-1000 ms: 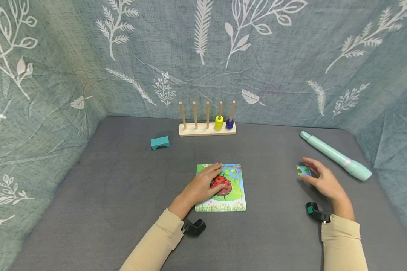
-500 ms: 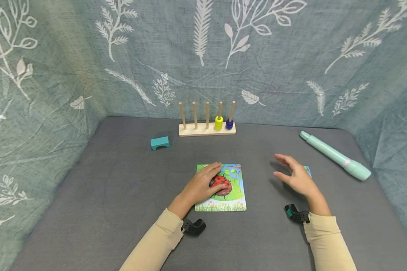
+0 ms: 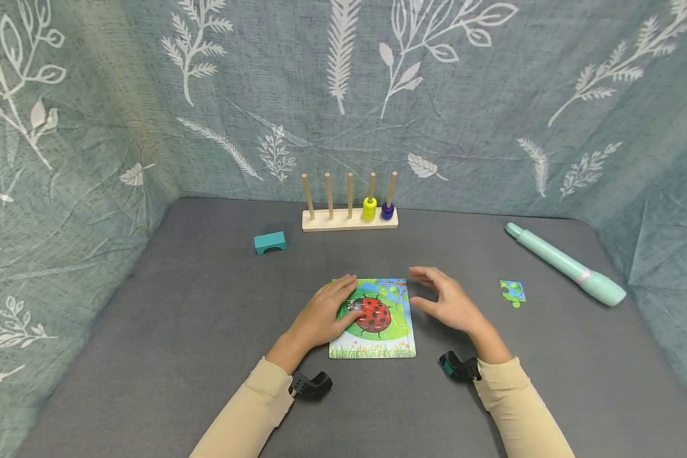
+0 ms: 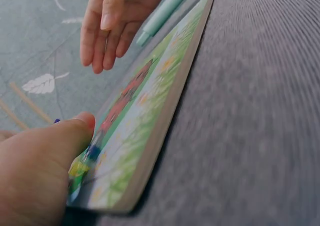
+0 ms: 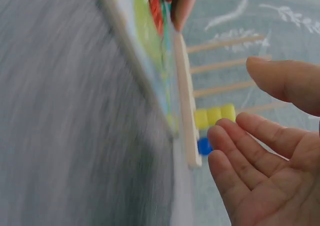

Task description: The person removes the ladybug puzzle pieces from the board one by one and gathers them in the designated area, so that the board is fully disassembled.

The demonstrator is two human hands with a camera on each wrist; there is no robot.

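A square ladybug jigsaw puzzle lies flat on the grey table in the head view. My left hand lies over its left side, fingers straight and thumb reaching toward the ladybug. Whether that palm presses the puzzle is hidden. Close to the puzzle's right edge is my right hand, fingers spread and holding nothing; the right wrist view shows its bare palm. Out to the right, a loose jigsaw piece in blue and green rests on the table. Seen from the left wrist, the puzzle board has a thick edge.
Behind the puzzle stands a wooden peg rack with yellow beads and dark blue beads. A teal arch block sits at back left. A mint-green tube-shaped object lies at far right. Patterned cloth hangs behind.
My right hand has left the loose jigsaw piece and moved left to the puzzle's right edge. My left hand has shifted slightly left, uncovering more of the ladybug. The piece stayed in place.
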